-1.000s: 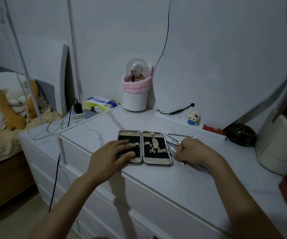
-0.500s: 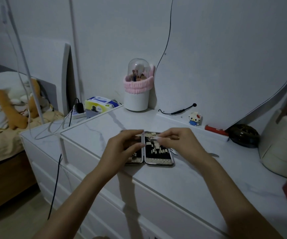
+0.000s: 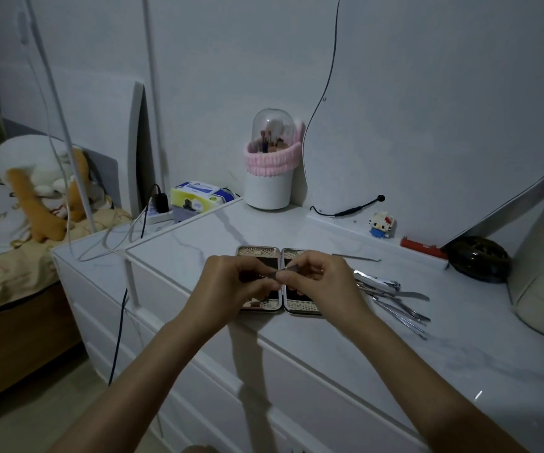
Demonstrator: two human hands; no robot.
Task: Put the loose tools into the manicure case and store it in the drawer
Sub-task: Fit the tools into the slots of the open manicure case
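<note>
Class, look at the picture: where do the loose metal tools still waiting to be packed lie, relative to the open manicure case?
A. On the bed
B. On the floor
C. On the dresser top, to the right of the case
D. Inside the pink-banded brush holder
C: the loose tools lie in a pile on the dresser top, just right of the open manicure case.

Manicure case (image 3: pixel 259 251) open flat on table, both halves up. Thin metal tool (image 3: pixel 272 274) pinched above it, probably tweezers. Loose tools (image 3: pixel 395 297) piled just right.
</note>
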